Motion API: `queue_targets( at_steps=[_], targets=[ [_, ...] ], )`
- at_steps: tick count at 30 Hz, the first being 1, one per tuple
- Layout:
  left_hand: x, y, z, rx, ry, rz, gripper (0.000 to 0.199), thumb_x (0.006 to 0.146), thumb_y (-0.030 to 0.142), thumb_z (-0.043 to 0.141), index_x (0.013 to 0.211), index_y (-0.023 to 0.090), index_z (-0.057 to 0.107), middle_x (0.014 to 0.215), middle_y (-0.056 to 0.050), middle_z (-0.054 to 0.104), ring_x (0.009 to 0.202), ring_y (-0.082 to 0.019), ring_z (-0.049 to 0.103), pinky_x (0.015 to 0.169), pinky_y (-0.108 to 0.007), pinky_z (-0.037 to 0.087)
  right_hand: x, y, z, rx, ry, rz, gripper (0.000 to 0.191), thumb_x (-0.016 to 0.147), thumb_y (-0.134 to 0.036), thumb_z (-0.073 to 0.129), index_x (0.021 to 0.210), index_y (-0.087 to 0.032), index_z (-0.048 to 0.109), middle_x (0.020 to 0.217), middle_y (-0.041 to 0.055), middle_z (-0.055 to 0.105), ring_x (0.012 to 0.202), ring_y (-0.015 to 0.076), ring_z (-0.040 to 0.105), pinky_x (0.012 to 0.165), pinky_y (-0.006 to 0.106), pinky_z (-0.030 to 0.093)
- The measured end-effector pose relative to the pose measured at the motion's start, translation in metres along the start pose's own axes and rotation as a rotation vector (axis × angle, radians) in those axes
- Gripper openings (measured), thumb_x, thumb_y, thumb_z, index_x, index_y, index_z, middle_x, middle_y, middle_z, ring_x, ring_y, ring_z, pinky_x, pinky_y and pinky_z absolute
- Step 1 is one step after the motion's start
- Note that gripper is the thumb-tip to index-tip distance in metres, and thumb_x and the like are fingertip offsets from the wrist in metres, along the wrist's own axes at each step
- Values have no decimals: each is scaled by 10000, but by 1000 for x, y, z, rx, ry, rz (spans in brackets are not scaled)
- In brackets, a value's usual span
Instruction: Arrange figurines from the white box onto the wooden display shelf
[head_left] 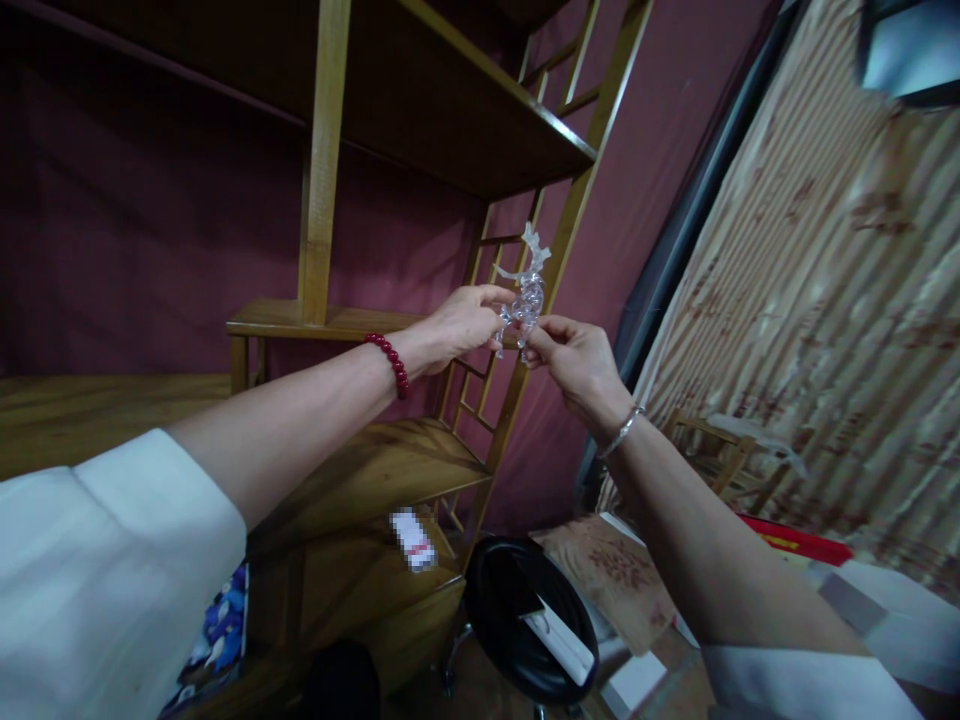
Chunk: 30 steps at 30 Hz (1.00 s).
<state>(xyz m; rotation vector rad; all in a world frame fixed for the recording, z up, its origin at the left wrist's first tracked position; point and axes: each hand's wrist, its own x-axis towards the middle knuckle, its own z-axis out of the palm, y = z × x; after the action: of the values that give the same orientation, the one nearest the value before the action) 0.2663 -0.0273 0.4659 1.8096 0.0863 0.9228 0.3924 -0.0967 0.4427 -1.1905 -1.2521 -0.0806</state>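
Sleeve [97, 580], left hand [465, 328] and right hand [574, 365] clenching clear figurine [529, 295], wooden shelving [322, 150], black stool [491, 600]

The person wore a white garment of soft cloth. The left sleeve [97, 570] was wide and loose, with some folds, and the right sleeve [802, 680] was of the same white cloth. On the left wrist [420, 350] there was a bracelet [391, 365] of round dark red beads, and on the right wrist [607, 412] there was a thin silver bangle [621, 431].
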Motion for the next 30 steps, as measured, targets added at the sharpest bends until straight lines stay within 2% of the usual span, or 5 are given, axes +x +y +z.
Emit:
queue_targets(
  at_steps=[6, 13, 18, 24, 30],
  targets=[
    [12, 6, -3, 45, -8, -87, 341, 702, 55, 559, 1026, 155, 528, 933, -65, 608, 731, -93, 574, 732, -253, 451, 22, 5, 3, -80, -13, 20, 235, 641, -336, 653, 609, -116, 577, 460, -28, 518, 395, 58, 467, 403, 173, 408],
    [33, -3, -13, 53, 5, -47, 269, 681, 57, 581, 934, 149, 580, 827, -35, 622, 697, -82, 565, 684, -218, 440, 48, 22, 9, -256, -1, 68, 201, 676, -325, 631, 695, -127, 606, 497, -9, 584, 446, 90, 552, 452, 173, 455],
    [47, -9, -17, 50, -1, -20, 259, 645, -10, 573, 872, 112, 593, 762, -47, 625, 669, -92, 569, 669, -233, 446, 62, 23, 15, -367, -12, 94, 149, 694, -274, 623, 715, -127, 626, 533, 3, 618, 469, 96, 581, 455, 161, 458],
    [62, -16, -22, 72, 16, -38, 289, 626, -23, 566, 883, 105, 594, 722, -45, 626, 608, -88, 566, 635, -237, 451, 77, 26, 24, -360, -40, 180, 89, 705, -216, 625, 720, -130, 638, 531, 16, 633, 489, 106, 600, 448, 146, 462],
    [73, -24, -22, 71, 42, -62, 299, 624, -15, 566, 895, 109, 594, 730, -39, 623, 562, -74, 551, 593, -223, 445, 99, 47, 29, -331, -74, 228, 78, 702, -199, 623, 725, -130, 649, 525, 11, 636, 485, 110, 605, 442, 141, 467]
  ],
)
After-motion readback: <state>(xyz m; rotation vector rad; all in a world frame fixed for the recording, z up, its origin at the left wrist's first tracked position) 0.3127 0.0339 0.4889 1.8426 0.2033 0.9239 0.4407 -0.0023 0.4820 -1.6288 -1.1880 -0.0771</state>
